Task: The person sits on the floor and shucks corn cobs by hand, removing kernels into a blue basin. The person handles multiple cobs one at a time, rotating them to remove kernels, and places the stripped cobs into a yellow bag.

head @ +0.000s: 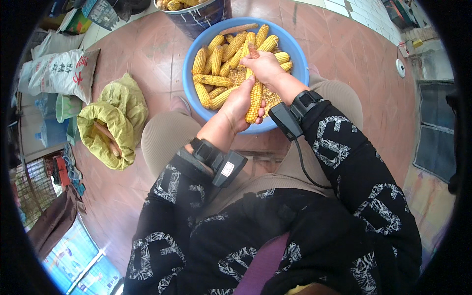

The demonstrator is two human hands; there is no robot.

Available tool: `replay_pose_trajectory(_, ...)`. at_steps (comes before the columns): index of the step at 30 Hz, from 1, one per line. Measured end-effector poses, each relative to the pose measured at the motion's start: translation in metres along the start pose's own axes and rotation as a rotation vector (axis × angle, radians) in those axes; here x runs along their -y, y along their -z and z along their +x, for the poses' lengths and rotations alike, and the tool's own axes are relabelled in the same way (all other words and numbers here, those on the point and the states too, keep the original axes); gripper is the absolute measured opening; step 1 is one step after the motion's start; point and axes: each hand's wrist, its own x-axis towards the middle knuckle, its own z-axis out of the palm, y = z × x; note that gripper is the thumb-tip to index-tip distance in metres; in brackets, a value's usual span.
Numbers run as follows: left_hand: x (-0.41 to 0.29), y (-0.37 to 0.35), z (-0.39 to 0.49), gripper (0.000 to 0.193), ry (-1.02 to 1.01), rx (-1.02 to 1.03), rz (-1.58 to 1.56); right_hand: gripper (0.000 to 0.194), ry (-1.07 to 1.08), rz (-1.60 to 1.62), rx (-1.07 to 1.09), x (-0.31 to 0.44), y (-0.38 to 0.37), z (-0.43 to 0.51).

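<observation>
A blue plastic basin [190,79] stands on the floor between my knees, holding many yellow corn cobs and loose kernels [271,99]. My left hand [238,101] is closed around a yellow ear of corn [255,101], tilted over the basin's near side. Above it, my right hand [265,68] grips a reddish bare corncob [253,50], whose end sticks out past the fingers, close to the upper part of the ear. Another bare cob [239,28] lies on the corn at the basin's far edge. Whether the bare cob touches the held ear is hidden by my right hand.
A dark bucket [201,18] of corn cobs stands behind the basin. On the left are an open yellow-green woven sack [125,125] with bare cobs inside, a white printed sack [55,72] and a green plastic container [68,107]. My knees flank the basin.
</observation>
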Motion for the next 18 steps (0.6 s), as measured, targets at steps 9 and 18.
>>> replay_pose_trajectory(9, 0.002, 0.001, 0.004, 0.04, -0.055, -0.076, 0.017, 0.021, -0.096, 0.39, 0.093, 0.001, 0.006, 0.002)
replay_pose_trajectory(18, 0.006, -0.003, 0.013, 0.044, -0.158, -0.251, 0.246, 0.022, -0.13, 0.383, 0.032, -0.009, -0.011, -0.002)
